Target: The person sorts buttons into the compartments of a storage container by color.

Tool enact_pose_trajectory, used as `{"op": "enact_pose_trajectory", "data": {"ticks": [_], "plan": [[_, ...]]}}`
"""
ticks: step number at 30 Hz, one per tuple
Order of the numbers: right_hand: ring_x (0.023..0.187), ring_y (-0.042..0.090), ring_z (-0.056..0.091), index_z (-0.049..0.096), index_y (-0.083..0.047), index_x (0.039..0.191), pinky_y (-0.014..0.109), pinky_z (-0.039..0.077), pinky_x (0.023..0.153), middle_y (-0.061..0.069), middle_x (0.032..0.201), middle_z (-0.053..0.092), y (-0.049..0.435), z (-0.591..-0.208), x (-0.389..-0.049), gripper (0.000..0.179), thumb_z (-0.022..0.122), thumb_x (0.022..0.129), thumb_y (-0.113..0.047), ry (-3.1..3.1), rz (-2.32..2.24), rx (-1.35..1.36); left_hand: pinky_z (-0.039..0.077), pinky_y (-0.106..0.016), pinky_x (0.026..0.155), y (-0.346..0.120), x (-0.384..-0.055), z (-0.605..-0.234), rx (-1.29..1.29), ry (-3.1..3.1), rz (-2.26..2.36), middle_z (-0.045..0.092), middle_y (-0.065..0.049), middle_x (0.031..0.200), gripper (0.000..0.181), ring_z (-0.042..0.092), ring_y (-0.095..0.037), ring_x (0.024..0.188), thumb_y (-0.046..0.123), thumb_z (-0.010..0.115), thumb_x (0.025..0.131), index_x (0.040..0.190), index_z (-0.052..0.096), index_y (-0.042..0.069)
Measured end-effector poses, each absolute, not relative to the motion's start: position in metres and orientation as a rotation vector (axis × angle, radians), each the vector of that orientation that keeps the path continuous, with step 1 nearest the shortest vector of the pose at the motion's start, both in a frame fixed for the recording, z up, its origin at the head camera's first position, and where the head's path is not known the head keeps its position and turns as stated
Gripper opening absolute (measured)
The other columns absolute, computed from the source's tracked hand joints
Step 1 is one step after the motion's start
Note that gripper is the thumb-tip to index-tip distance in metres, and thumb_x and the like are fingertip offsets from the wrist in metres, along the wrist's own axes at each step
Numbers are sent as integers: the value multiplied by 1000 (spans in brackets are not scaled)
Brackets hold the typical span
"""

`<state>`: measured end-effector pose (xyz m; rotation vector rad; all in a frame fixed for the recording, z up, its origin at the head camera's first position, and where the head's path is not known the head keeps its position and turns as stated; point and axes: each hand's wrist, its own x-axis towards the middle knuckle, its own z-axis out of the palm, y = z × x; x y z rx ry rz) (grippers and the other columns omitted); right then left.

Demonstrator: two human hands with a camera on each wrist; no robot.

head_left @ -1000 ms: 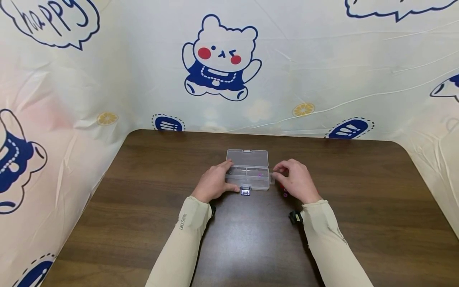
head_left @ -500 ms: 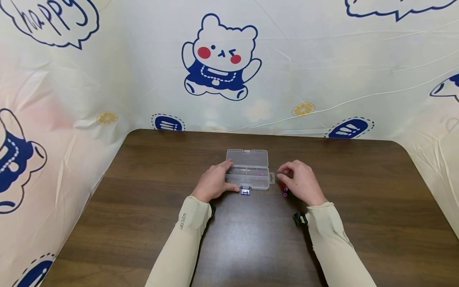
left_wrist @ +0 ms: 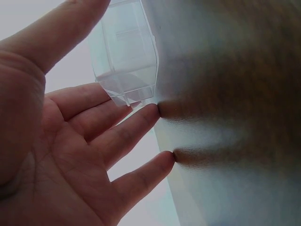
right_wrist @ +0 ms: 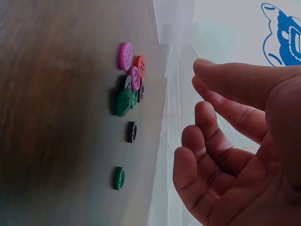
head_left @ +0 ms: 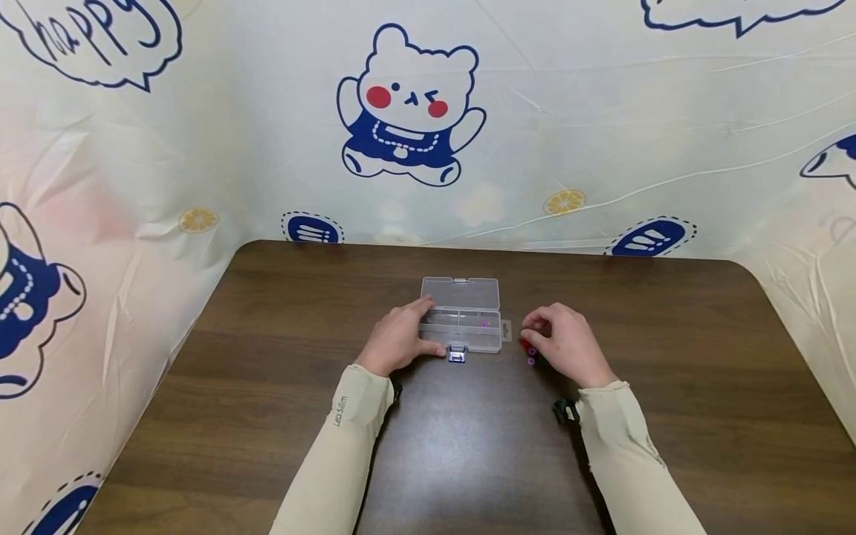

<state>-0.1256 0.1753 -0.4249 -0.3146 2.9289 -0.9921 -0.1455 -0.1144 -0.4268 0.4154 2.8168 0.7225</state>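
A clear plastic compartment box (head_left: 468, 342) lies on the table with its lid (head_left: 460, 293) folded back. My left hand (head_left: 394, 340) holds its left end, thumb at the front and index finger at the back. One purple button (head_left: 484, 325) shows in a compartment. My right hand (head_left: 565, 338) hovers right of the box, thumb and index tips close together, with nothing visible between them. Beneath that hand the right wrist view shows a cluster of buttons: pink (right_wrist: 125, 56), red (right_wrist: 140, 67) and green (right_wrist: 123, 102). A dark button (right_wrist: 132, 132) and a small green button (right_wrist: 119, 178) lie apart.
The brown wooden table (head_left: 267, 438) reaches back to a printed curtain (head_left: 535, 89). On the box's right end is a hanging tab (head_left: 506, 331), towards the buttons. A small shiny rectangle (head_left: 457, 354) sits at the box's front edge.
My right hand has drawn back from the box's right end, moving right and slightly towards me over the buttons. The left hand and the box stay in place.
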Motion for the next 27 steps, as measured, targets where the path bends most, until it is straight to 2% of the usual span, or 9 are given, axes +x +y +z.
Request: {"op": "enact_pose_trajectory", "data": {"ticks": [27], "plan": [[80,20,54,75,-9,92,37,46,72,3,85,61,188,-427,-120,5,77,89,-12,2874,-903,-335,43,-48,109,-115,-147,-427,408,2811,714,42,-8,157,90,48,-30,138,40,90,74,148,50,6]]}}
